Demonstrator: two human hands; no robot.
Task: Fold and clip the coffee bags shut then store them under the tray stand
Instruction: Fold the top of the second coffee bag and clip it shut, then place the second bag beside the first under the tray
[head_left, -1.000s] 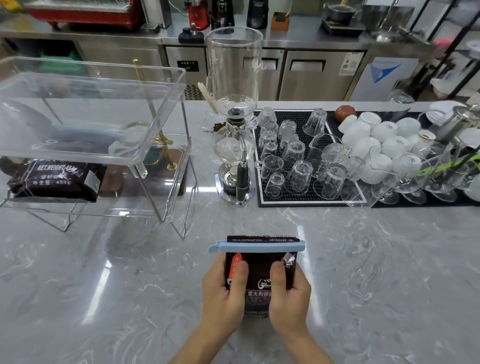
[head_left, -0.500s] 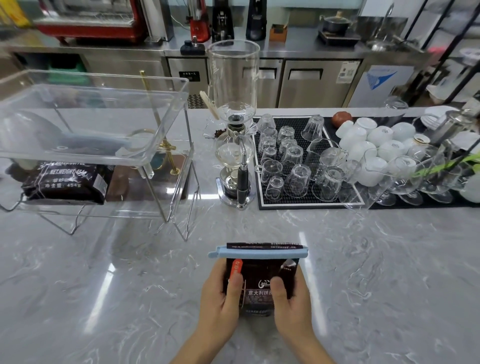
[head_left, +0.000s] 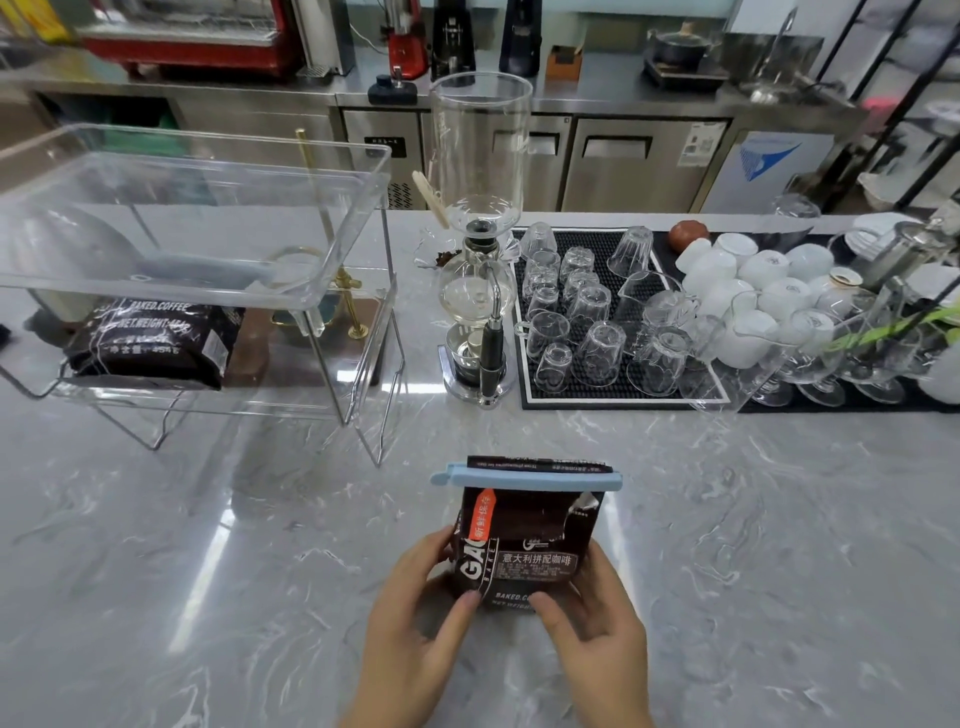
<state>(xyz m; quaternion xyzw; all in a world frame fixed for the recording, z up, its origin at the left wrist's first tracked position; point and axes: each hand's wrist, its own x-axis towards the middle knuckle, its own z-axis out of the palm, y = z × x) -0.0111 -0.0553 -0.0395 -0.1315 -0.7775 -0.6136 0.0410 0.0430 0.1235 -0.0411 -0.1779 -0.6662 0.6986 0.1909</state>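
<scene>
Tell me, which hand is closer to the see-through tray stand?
Left. The left hand grips the coffee bag on its left side, the side toward the tray stand. The right hand grips the bag's right side, farther from the stand.

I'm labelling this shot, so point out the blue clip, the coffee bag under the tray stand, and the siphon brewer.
blue clip (head_left: 527, 477): head view, middle of bar.
stored coffee bag (head_left: 150, 343): head view, printed face.
siphon brewer (head_left: 480, 145): head view, upper glass chamber.

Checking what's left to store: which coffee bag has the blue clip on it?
The coffee bag in both hands, blue clip across its top; the bag under the tray stand shows none.
</scene>
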